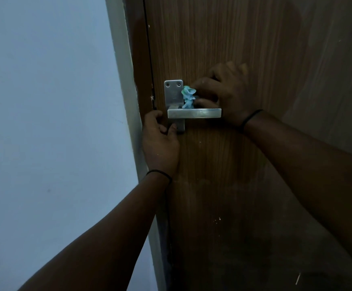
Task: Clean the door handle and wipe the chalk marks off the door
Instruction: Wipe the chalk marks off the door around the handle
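A brown wooden door [223, 38] fills the middle and right of the head view. On it sits a silver lever handle [194, 113] with a tall backplate [172, 93]. My right hand [227, 95] is above the lever, pinching a small crumpled blue-green cloth [188, 98] against the backplate's right edge. My left hand [160, 139] rests on the door edge just below and left of the lever, its fingertips touching the backplate's lower end. A few small white specks [216, 221] show low on the door.
A pale door frame [126, 80] runs along the door's left edge, with a plain light-blue wall [45, 122] beyond it. The scene is dim. Both wrists wear thin black bands.
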A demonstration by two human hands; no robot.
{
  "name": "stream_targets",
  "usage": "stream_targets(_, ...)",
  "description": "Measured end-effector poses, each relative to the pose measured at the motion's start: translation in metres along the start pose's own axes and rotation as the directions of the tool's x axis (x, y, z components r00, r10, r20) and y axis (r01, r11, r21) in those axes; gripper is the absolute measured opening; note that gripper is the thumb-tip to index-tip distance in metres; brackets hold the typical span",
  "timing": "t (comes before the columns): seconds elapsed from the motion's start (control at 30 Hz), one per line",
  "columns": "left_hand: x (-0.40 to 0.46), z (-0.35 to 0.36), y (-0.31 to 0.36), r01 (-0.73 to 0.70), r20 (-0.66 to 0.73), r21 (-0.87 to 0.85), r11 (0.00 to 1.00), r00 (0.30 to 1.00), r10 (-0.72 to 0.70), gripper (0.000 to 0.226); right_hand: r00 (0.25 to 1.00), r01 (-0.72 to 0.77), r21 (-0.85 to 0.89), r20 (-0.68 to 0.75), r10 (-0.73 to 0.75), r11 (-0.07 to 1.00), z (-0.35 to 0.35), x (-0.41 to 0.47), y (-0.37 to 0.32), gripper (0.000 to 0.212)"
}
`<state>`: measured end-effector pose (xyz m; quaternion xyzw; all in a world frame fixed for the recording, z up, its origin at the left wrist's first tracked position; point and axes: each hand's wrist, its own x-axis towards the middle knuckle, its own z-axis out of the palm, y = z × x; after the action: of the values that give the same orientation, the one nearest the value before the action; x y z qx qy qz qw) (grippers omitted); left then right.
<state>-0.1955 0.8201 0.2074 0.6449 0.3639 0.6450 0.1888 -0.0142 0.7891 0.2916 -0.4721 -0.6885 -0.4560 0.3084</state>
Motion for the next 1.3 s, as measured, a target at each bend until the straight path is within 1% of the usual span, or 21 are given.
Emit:
stream_targets(0.1, 0.005, 0.000, 0.001, -0.069, 0.023, 0.019, 0.997, 0.997, 0.068, 0.042, 0.994, 0.110, -0.037, 0.003, -0.110, 0.993, -0.004, 0.020, 0.001, 0.030)
stream_targets(0.17, 0.006, 0.001, -0.002, -0.074, 0.016, 0.019, 0.997, 0.997, 0.074, 0.043, 0.987, 0.162, -0.040, -0.018, -0.163, 0.986, -0.007, 0.038, 0.002, 0.026)
stream_targets(0.23, 0.005, 0.002, -0.006, -0.052, 0.012, 0.009, 0.999, 0.999, 0.052, 0.042, 0.981, 0.191, -0.024, -0.009, -0.192, 0.981, -0.009, 0.049, 0.000, 0.024)
stream_targets(0.37, 0.003, 0.005, -0.010, 0.002, -0.027, -0.029, 1.000, 1.000, -0.003, 0.039, 0.987, 0.159, 0.045, -0.011, -0.159, 0.986, -0.003, 0.040, -0.002, 0.024)
stream_targets(0.43, 0.002, 0.004, -0.009, -0.001, -0.023, -0.037, 0.999, 1.000, 0.000, 0.038, 0.991, 0.133, 0.073, -0.008, -0.133, 0.988, -0.002, 0.033, -0.001, 0.023)
stream_targets(0.5, 0.002, 0.003, -0.006, -0.018, -0.001, -0.018, 1.000, 1.000, 0.018, 0.039, 0.990, 0.142, 0.079, 0.007, -0.143, 0.987, -0.004, 0.031, 0.000, 0.023)
stream_targets(0.57, 0.004, 0.000, -0.002, -0.045, 0.014, -0.010, 0.999, 0.999, 0.046, 0.041, 0.986, 0.160, 0.080, 0.040, -0.163, 0.984, -0.008, 0.034, 0.000, 0.024)
stream_targets(0.63, 0.007, -0.002, 0.003, -0.043, 0.016, -0.017, 0.999, 0.999, 0.044, 0.044, 0.982, 0.156, 0.100, 0.095, -0.165, 0.983, -0.013, 0.038, 0.000, 0.025)
stream_targets(0.73, 0.010, -0.004, 0.011, 0.023, -0.017, -0.058, 0.998, 1.000, -0.024, 0.045, 0.980, 0.078, 0.172, 0.167, -0.107, 0.982, -0.020, 0.044, -0.005, 0.025)
stream_targets(0.8, 0.011, -0.005, 0.014, 0.041, -0.033, -0.071, 0.997, 0.999, -0.043, 0.038, 0.986, -0.011, 0.217, 0.165, -0.026, 0.976, -0.021, 0.050, -0.014, 0.024)
stream_targets(0.87, 0.014, -0.006, 0.018, 0.076, -0.043, -0.120, 0.990, 0.996, -0.082, 0.033, 0.986, -0.114, 0.256, 0.146, 0.078, 0.960, -0.021, 0.059, -0.029, 0.022)
stream_targets(0.93, 0.016, -0.007, 0.021, 0.127, -0.044, -0.177, 0.976, 0.990, -0.137, 0.032, 0.979, -0.173, 0.270, 0.156, 0.134, 0.947, -0.017, 0.066, -0.044, 0.021)
stream_targets(1.0, 0.018, -0.009, 0.024, 0.156, -0.033, -0.201, 0.967, 0.986, -0.165, 0.032, 0.974, -0.168, 0.258, 0.195, 0.119, 0.952, -0.016, 0.068, -0.051, 0.022)
stream_targets(1.1, 0.019, -0.015, 0.025, 0.166, -0.016, -0.211, 0.963, 0.985, -0.173, 0.031, 0.967, -0.119, 0.227, 0.248, 0.060, 0.967, -0.022, 0.063, -0.050, 0.020)
stream_targets(1.13, 0.019, -0.015, 0.026, 0.178, -0.014, -0.213, 0.961, 0.983, -0.185, 0.029, 0.959, -0.099, 0.208, 0.282, 0.037, 0.973, -0.023, 0.061, -0.050, 0.020)
stream_targets(1.2, 0.021, -0.014, 0.029, 0.237, -0.012, -0.254, 0.938, 0.969, -0.248, 0.024, 0.915, -0.085, 0.175, 0.403, 0.007, 0.981, -0.020, 0.056, -0.056, 0.021)
stream_targets(1.23, 0.023, -0.014, 0.032, 0.282, 0.002, -0.287, 0.916, 0.956, -0.294, 0.021, 0.891, -0.109, 0.168, 0.454, 0.021, 0.980, -0.018, 0.054, -0.060, 0.022)
stream_targets(1.3, 0.025, -0.012, 0.037, 0.368, 0.052, -0.331, 0.869, 0.927, -0.373, 0.021, 0.863, -0.232, 0.206, 0.495, 0.103, 0.951, -0.018, 0.057, -0.069, 0.021)
